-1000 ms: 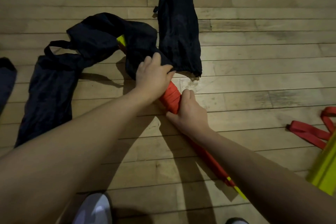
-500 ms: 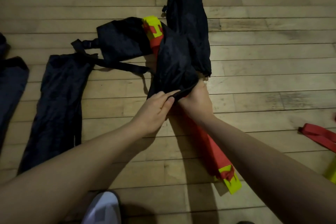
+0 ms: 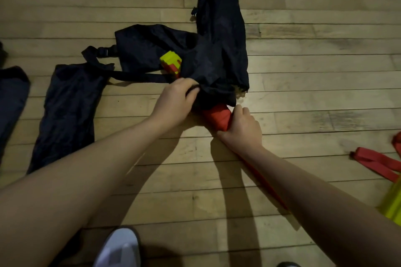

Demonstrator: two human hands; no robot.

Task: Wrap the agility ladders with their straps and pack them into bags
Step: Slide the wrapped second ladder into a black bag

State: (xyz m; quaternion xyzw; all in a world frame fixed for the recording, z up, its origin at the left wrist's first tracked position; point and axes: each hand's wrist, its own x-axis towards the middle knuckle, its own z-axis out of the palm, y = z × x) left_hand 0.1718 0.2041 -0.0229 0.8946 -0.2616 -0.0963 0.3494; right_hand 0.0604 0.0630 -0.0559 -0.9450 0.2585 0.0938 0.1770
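**Ladder bundle half into its bag on the wooden floor**

I am looking down at a floor [image 3: 303, 97] of pale wooden boards running side to side, dimly lit, with my arms casting long shadows toward me. At the far left edge lies a dark bag [image 3: 13, 93], partly out of view. Next to it a second flat bag [image 3: 67, 112] stretches along the boards, its strap [image 3: 138, 77] running right. My white shoe [image 3: 119, 249] shows at the bottom.

My left hand [image 3: 173, 102] grips the dark open rim of the bag [image 3: 217, 67] I am filling, fingers curled into the fabric. The yellow and red end of the ladder bundle [image 3: 218, 118] pokes out of the crumpled cloth just beyond that hand. Another long bag [image 3: 219, 2] lies straight away from me, overlapping it.

My right hand [image 3: 243, 125] is wrapped around the red-strapped bundle just below the bag's mouth; the rest runs back under my forearm. At the far right lie a loose red strap [image 3: 377, 163] and a yellow ladder [image 3: 390, 206].
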